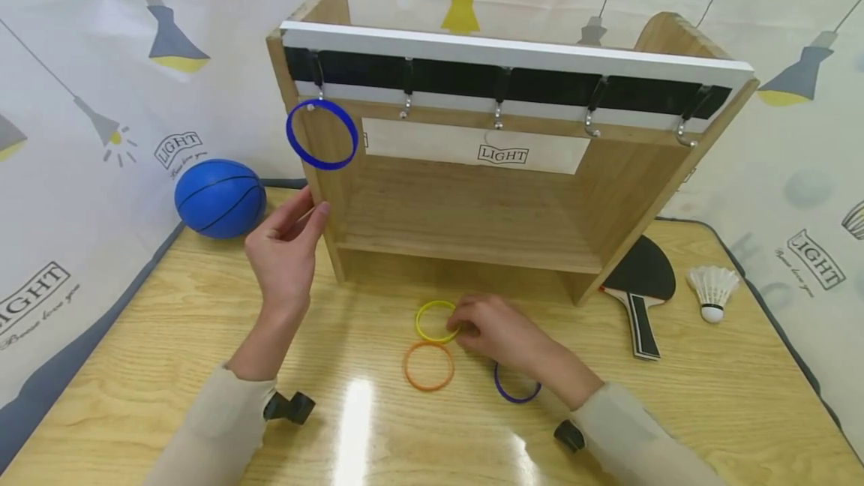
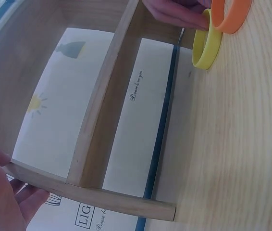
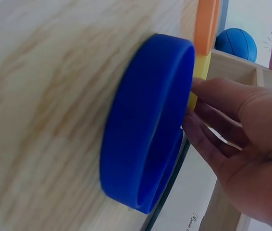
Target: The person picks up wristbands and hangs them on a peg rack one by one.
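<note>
My left hand (image 1: 283,261) grips the left side panel of a wooden rack (image 1: 466,216), thumb in front and fingers behind it. A blue silicone wristband (image 1: 329,166) hangs from the leftmost hook on the rack's front rail. Down on the table, my right hand (image 1: 499,332) pinches the right edge of a yellow wristband (image 1: 418,322). An orange wristband (image 1: 429,388) lies just in front of the yellow one. Another blue wristband (image 1: 517,400) is on the table below my right wrist, and it looms large in the right wrist view.
Several metal hooks (image 1: 498,115) line the rack's black-and-white rail. Left of the rack sits a blue ball (image 1: 220,199). On the right are a black table tennis paddle (image 1: 641,272) and a white shuttlecock (image 1: 712,289). A printed cloth (image 1: 101,246) surrounds the wooden table.
</note>
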Motion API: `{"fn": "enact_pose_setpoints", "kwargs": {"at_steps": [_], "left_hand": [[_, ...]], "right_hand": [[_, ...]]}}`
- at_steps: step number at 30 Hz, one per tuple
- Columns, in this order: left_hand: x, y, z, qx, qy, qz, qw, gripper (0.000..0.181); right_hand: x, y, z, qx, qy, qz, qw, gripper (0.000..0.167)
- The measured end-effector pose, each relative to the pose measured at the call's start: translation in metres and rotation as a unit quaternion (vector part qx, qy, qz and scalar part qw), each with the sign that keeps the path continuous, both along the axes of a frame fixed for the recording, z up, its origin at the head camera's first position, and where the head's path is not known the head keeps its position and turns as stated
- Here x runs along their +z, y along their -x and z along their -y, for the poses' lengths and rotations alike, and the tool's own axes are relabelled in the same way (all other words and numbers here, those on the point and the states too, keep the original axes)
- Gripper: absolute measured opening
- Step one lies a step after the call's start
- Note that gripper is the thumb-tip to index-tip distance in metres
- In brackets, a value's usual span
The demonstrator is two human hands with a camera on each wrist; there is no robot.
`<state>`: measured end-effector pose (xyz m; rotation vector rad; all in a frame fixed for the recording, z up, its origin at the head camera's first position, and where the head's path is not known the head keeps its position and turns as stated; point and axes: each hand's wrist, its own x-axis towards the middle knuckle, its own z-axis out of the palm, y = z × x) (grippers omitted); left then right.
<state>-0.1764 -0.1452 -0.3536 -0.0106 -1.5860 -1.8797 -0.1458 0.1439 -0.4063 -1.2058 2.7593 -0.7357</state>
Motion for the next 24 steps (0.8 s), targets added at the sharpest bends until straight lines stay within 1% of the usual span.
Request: {"fn": "enact_pose_setpoints", "kwargs": {"at_steps": [5, 8, 12, 19, 21, 24], "left_hand": [[-0.001, 0.0, 0.0, 0.001, 0.004, -0.001, 1.0, 0.029], [-0.001, 0.001, 0.001, 0.003, 0.006, 0.0, 1.0, 0.029], [-0.001, 0.001, 0.001, 0.005, 0.006, -0.001, 1.0, 0.028], [-0.001, 0.001, 0.001, 0.008, 0.003, 0.006, 0.9999, 0.028], [-0.001, 0.001, 0.001, 0.008, 0.005, 0.007, 0.9999, 0.029], [-0.002, 0.001, 0.001, 0.008, 0.005, 0.007, 0.9999, 0.029]], "right_hand": [[-0.001, 0.003, 0.003, 0.003, -0.007, -0.028, 0.9996, 0.01], [0.0, 0.003, 0.004, 0.002, 0.006, -0.032, 0.9995, 0.008], [0.003, 0.004, 0.004, -0.002, 0.029, -0.035, 0.999, 0.009], [0.011, 0.002, 0.005, -0.004, 0.051, -0.043, 0.9978, 0.017], [0.012, 0.002, 0.006, -0.003, 0.06, -0.055, 0.9967, 0.019], [0.012, 0.001, 0.007, -0.004, 0.075, -0.088, 0.9933, 0.02]]}}
